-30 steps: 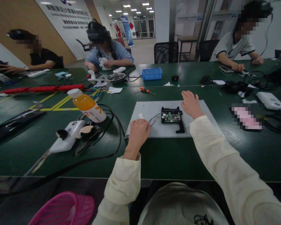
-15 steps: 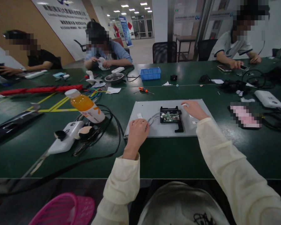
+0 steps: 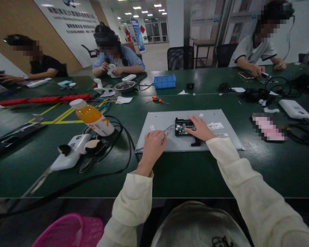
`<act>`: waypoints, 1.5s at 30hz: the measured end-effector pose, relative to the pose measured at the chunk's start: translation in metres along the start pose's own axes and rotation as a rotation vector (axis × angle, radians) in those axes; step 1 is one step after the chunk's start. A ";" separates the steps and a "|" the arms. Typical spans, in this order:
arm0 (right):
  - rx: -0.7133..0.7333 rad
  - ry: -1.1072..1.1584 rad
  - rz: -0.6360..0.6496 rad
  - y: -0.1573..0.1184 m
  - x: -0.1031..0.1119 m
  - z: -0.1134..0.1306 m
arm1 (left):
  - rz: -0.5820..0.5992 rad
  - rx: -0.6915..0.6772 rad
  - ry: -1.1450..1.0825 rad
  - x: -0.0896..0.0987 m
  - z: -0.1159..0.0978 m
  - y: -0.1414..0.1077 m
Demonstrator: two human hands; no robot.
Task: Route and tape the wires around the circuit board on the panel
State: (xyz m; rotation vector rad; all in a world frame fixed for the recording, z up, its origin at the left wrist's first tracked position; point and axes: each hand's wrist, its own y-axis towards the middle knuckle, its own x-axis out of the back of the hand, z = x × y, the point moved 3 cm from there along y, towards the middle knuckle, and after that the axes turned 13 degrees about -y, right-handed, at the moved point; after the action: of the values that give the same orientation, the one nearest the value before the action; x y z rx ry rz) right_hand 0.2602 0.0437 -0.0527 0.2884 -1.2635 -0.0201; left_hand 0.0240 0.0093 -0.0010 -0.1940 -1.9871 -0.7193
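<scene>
A flat grey panel [image 3: 154, 118] lies on the table before me. On its middle sits a green circuit board [image 3: 180, 129] in a black plastic bracket [image 3: 195, 142]. Grey wires [image 3: 169, 128] run from the board's left side to my left hand [image 3: 154, 144], whose fingers are closed around them over the panel's left part. My right hand [image 3: 199, 128] lies with fingers stretched out over the right side of the board and bracket, covering part of both. White labels [image 3: 215, 125] show on the panel to the right of that hand.
An orange drink bottle [image 3: 92, 118], a white power bank [image 3: 71, 151] and black cables are on the left. A screwdriver [image 3: 158, 99] and a blue basket [image 3: 164, 81] lie beyond the panel. A pink phone [image 3: 269, 127] is at right. Several people sit across the table.
My right hand has moved left and down from the panel's right part onto the board and bracket, its fingers now spread. My left hand stays at the wires, nearly unmoved.
</scene>
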 end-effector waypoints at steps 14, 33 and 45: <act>-0.018 0.069 -0.060 0.002 -0.006 -0.003 | -0.004 0.059 -0.230 -0.072 -0.005 0.080; -0.135 -0.162 -0.231 0.018 0.006 -0.047 | 0.099 0.076 0.015 -0.079 -0.014 0.057; -0.224 -0.527 -0.018 0.038 0.017 -0.055 | 0.124 0.104 -0.012 -0.079 -0.014 0.057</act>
State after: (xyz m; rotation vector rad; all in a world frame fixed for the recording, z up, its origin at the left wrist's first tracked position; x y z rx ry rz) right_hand 0.3115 0.0888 -0.0430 0.1001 -1.7646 -0.2663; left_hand 0.0988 0.0605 -0.0396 -0.2569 -1.9987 -0.5351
